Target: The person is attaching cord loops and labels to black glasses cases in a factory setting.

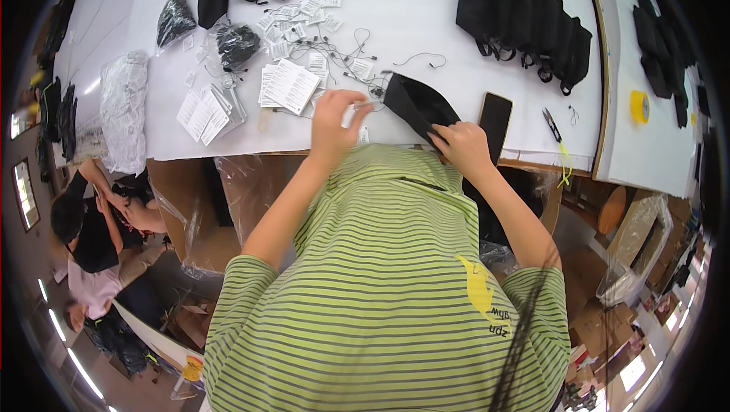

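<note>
where the right hand (pixel 465 144) pinches: rim of a black pouch (pixel 415 102), frame center
left hand (pixel 334 121): fingers half-curled — cannot tell what's held (fingertips blurred)
upper left: white tags (pixel 290 85)

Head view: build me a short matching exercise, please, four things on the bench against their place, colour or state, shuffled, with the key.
Column one:
1. black pouch
2. phone
3. snips
4. tape roll

Column two:
A. round and yellow
B. gripped by the right hand
C. trailing a bright yellow cord
D. dark screen facing up

Pairs: 1-B, 2-D, 3-C, 4-A.
</note>
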